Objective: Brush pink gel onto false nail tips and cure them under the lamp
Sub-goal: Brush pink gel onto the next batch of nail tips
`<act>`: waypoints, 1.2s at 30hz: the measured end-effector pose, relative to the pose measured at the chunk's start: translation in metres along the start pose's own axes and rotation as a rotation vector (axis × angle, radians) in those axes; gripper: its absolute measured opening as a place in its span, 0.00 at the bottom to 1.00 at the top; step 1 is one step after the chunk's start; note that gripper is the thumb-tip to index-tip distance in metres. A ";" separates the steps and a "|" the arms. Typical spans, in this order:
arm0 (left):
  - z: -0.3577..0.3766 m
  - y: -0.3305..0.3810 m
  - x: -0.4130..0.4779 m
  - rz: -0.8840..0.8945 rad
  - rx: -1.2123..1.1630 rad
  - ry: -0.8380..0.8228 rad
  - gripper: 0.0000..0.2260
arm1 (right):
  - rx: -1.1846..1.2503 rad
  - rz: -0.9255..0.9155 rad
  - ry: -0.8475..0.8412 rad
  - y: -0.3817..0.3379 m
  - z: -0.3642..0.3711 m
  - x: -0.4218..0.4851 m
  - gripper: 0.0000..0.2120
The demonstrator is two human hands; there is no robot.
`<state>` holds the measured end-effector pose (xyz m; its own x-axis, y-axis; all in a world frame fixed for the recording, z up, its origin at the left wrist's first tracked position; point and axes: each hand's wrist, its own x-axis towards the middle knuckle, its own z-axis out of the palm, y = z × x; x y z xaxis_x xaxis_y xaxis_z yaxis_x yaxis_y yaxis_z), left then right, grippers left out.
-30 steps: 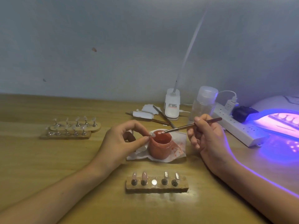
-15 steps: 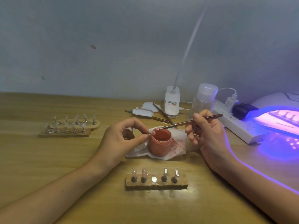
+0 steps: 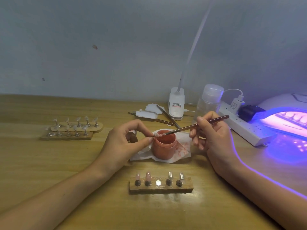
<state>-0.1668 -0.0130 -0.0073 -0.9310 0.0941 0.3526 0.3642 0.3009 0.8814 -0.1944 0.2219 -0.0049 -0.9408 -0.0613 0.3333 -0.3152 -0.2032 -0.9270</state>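
**Fingers (image 3: 147, 140) pinch a tip (image 3: 157, 134) at the jar (image 3: 164, 146) rim**

Left hand (image 3: 123, 143) holds it mid-frame. Right hand (image 3: 214, 140) curls round the brush (image 3: 196, 125), dabbing pink on it. Two pink tips (image 3: 147, 175) stand low in the middle. More seem to glow in the lamp (image 3: 272, 112), right. Clear tips (image 3: 78, 119) wait at left, so lots is left.

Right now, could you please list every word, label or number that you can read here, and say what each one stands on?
No text here can be read well enough to quote.
Label on the white lamp base: a red band with dark print, too blurred to read.
Print on the white charger plug: faint grey marks, too small to read.
No other writing shows.
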 end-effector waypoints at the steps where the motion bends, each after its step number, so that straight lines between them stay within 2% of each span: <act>1: 0.000 0.000 0.000 0.000 -0.002 0.001 0.07 | 0.010 -0.014 0.002 0.000 -0.001 0.000 0.09; 12: 0.001 0.000 0.000 0.003 -0.014 -0.006 0.05 | 0.015 -0.062 -0.028 0.000 0.002 -0.001 0.10; 23: 0.000 -0.001 0.000 -0.009 -0.021 -0.016 0.03 | -0.002 -0.018 -0.029 0.001 0.001 -0.001 0.10; 27: 0.001 0.000 -0.002 0.011 -0.013 -0.009 0.07 | 0.019 -0.022 0.003 0.001 -0.001 0.000 0.10; 30: 0.002 -0.001 -0.002 0.021 -0.005 -0.016 0.03 | 0.043 -0.018 -0.035 0.000 0.001 0.000 0.09; 33: 0.001 0.000 -0.002 0.045 -0.007 -0.019 0.03 | 0.009 0.008 -0.023 0.000 0.002 0.000 0.09; 36: 0.002 0.002 -0.002 0.063 -0.008 -0.021 0.08 | 0.042 0.003 -0.002 0.000 0.000 0.000 0.09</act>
<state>-0.1639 -0.0105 -0.0067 -0.9064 0.1328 0.4009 0.4223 0.2860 0.8602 -0.1947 0.2216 -0.0046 -0.9414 -0.0642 0.3312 -0.3071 -0.2435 -0.9200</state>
